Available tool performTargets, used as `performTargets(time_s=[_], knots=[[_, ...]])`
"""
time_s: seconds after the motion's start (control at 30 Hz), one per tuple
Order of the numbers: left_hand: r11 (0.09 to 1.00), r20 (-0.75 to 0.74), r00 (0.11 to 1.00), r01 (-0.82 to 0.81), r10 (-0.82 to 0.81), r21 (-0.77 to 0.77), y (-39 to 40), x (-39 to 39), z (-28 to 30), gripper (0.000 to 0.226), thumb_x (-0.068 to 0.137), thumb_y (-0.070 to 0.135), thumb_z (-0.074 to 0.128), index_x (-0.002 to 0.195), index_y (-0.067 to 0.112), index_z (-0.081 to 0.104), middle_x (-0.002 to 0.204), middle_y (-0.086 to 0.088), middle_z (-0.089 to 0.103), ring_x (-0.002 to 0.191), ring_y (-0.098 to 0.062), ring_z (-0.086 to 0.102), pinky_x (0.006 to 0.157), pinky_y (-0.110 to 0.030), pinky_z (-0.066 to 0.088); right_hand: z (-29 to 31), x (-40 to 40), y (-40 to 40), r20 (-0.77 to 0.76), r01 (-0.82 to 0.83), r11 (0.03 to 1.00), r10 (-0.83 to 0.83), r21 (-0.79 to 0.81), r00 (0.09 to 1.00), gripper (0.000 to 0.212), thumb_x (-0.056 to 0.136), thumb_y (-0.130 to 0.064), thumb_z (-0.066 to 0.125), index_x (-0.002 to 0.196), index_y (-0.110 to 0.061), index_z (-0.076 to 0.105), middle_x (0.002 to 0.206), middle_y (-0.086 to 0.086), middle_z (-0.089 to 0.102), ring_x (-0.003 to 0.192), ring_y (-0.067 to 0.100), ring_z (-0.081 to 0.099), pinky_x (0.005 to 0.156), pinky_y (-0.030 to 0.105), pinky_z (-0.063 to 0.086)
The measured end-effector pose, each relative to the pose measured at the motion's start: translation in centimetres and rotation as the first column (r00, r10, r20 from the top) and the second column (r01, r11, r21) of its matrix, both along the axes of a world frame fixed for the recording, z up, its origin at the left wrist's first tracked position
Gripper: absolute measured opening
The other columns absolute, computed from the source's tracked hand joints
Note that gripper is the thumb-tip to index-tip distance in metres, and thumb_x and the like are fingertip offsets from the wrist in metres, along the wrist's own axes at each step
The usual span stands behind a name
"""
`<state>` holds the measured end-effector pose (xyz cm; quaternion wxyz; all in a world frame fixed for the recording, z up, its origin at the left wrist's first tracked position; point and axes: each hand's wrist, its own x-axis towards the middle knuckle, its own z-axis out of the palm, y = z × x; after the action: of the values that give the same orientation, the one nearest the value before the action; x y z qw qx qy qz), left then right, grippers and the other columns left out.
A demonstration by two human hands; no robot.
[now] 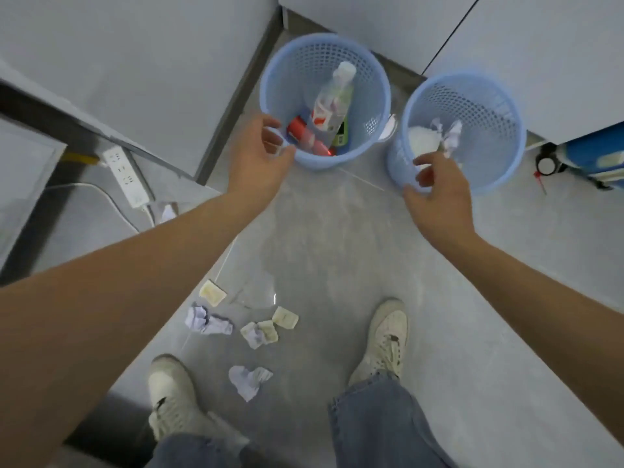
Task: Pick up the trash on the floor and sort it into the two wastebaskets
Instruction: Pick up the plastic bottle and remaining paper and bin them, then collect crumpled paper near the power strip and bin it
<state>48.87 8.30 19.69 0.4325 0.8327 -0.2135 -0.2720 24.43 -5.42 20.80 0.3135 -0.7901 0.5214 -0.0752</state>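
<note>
Standing over two pale-blue mesh wastebaskets, the person had both bare arms stretched out in front. The left hand (pixel 260 153) hovered at the near rim of the left wastebasket (pixel 324 49), fingers spread and curled, nothing held that I could see (the picture was a bit blurred there). Inside that basket lay a clear plastic bottle (pixel 332 103) w/ a red-and-white label, a red can (pixel 304 135) and something green (pixel 340 136) I couldn't identify.

The right hand (pixel 439 187) was above the near rim of the right wastebasket (pixel 486 96), fingers loosely parted, empty as far as I could tell. Crumpled white paper (pixel 432 138) sat in the bottom of that one.

Trash still lay on the grey floor (pixel 337 231) between the person's two off-white sneakers and a bit ahead: a crumpled pale-lilac paper ball (pixel 207 320), another crumpled paper (pixel 249 381) nearer the left sneaker (pixel 170 393), three small cream-coloured sachets (pixel 212 292) (pixel 285 317) (pixel 268 331), one scrap of paper (pixel 251 334) touching the last sachet. The right sneaker (pixel 386 339) stood apart from all of it.

Off to the left, a white power strip (pixel 126 175) w/ its cable lay by the wall. A blue wheeled item (pixel 587 157) stood at far right, beside the right basket.
</note>
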Motion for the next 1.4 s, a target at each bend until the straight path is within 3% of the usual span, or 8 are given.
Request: performTargets(time_s=[0.13, 0.27, 0.4, 0.63, 0.8, 1.07, 1.3, 1.4], knots=[[0.99, -0.032, 0.995, 0.1, -0.097, 0.097, 9.1, -2.5, 0.0, 0.025, 0.086, 0.018, 0.073, 0.107, 0.02, 0.059, 0.08, 0.008, 0.062, 0.067, 0.003, 0.059, 0.067, -0.018, 0.051, -1.2, -1.2, 10.5, -0.001, -0.107, 0.989, 0.108, 0.105, 0.994, 0.038, 0.085, -0.015, 0.069, 0.122, -0.019, 0.06, 0.11, 0.005, 0.054, 0.099, 0.02, 0.058, 0.085, 0.04, 0.053], [0.946, -0.09, 0.97, 0.242, -0.228, 0.215, 19.3, -6.1, -1.5, 0.023, 0.088, 0.028, 0.071, 0.107, 0.027, 0.059, 0.087, 0.006, 0.067, 0.083, -0.012, 0.066, 0.077, -0.036, 0.057, -4.0, -3.2, 20.4, -0.125, -0.136, 0.959, 0.171, 0.248, 0.977, 0.043, 0.09, -0.022, 0.069, 0.131, -0.023, 0.055, 0.124, 0.006, 0.047, 0.116, 0.029, 0.055, 0.093, 0.039, 0.051], [0.905, -0.11, 0.955, 0.297, -0.276, 0.306, 27.8, -9.2, -4.5, 0.019, 0.09, 0.027, 0.069, 0.106, 0.028, 0.06, 0.089, 0.007, 0.066, 0.084, -0.008, 0.064, 0.079, -0.038, 0.056, -7.3, -5.4, 28.3, -0.212, -0.174, 0.916, 0.262, 0.361, 0.941, 0.051, 0.09, -0.026, 0.071, 0.137, -0.027, 0.051, 0.134, 0.006, 0.042, 0.122, 0.031, 0.05, 0.1, 0.039, 0.048], [0.675, -0.205, 0.839, 0.531, -0.504, 0.513, 39.7, -15.8, -11.3, 0.029, 0.087, 0.042, 0.071, 0.11, 0.031, 0.058, 0.102, 0.006, 0.058, 0.099, -0.019, 0.059, 0.081, -0.041, 0.054, -13.4, -8.8, 35.7, -0.255, -0.303, 0.862, 0.425, 0.406, 0.868, 0.062, 0.086, -0.026, 0.073, 0.141, -0.031, 0.044, 0.139, 0.005, 0.034, 0.124, 0.031, 0.042, 0.09, 0.046, 0.056], [0.751, -0.026, 0.885, 0.41, -0.465, 0.517, 39.7, -16.7, -14.6, 0.043, 0.087, 0.038, 0.071, 0.126, 0.027, 0.055, 0.119, 0.0, 0.055, 0.114, -0.022, 0.053, 0.086, -0.044, 0.053, -17.0, -9.0, 37.0, -0.239, -0.352, 0.876, 0.438, 0.329, 0.867, 0.075, 0.08, -0.033, 0.081, 0.143, -0.034, 0.04, 0.149, 0.006, 0.027, 0.134, 0.036, 0.033, 0.084, 0.047, 0.059], [0.792, 0.308, 0.816, 0.267, -0.489, 0.548, 35.6, -13.9, -19.8, 0.064, 0.08, 0.05, 0.064, 0.14, 0.032, 0.05, 0.142, -0.006, 0.045, 0.131, -0.032, 0.043, 0.098, -0.054, 0.045, -23.0, -3.4, 36.6, -0.279, -0.333, 0.921, 0.38, 0.203, 0.882, 0.094, 0.063, -0.072, 0.077, 0.143, -0.044, 0.038, 0.155, 0.007, 0.022, 0.136, 0.039, 0.027, 0.091, 0.058, 0.052], [0.79, 0.386, 0.75, 0.285, -0.536, 0.543, 35.9, -7.7, -22.9, 0.09, 0.068, 0.069, 0.055, 0.152, 0.042, 0.039, 0.163, -0.01, 0.027, 0.148, -0.041, 0.026, 0.105, -0.062, 0.039, -26.6, -0.1, 41.7, -0.377, -0.311, 0.944, 0.329, 0.108, 0.866, 0.091, 0.064, -0.077, 0.073, 0.14, -0.046, 0.036, 0.155, 0.009, 0.022, 0.137, 0.041, 0.028, 0.09, 0.054, 0.048], [0.704, 0.286, 0.716, 0.388, -0.636, 0.595, 36.8, -6.2, -23.7, 0.097, 0.067, 0.071, 0.061, 0.156, 0.047, 0.028, 0.168, -0.006, 0.014, 0.152, -0.039, 0.017, 0.106, -0.061, 0.038, -27.4, 0.8, 43.6, -0.384, -0.303, 0.949, 0.311, 0.084, 0.869, 0.082, 0.071, -0.069, 0.074, 0.14, -0.046, 0.037, 0.152, 0.009, 0.028, 0.135, 0.039, 0.031, 0.085, 0.05, 0.05]])
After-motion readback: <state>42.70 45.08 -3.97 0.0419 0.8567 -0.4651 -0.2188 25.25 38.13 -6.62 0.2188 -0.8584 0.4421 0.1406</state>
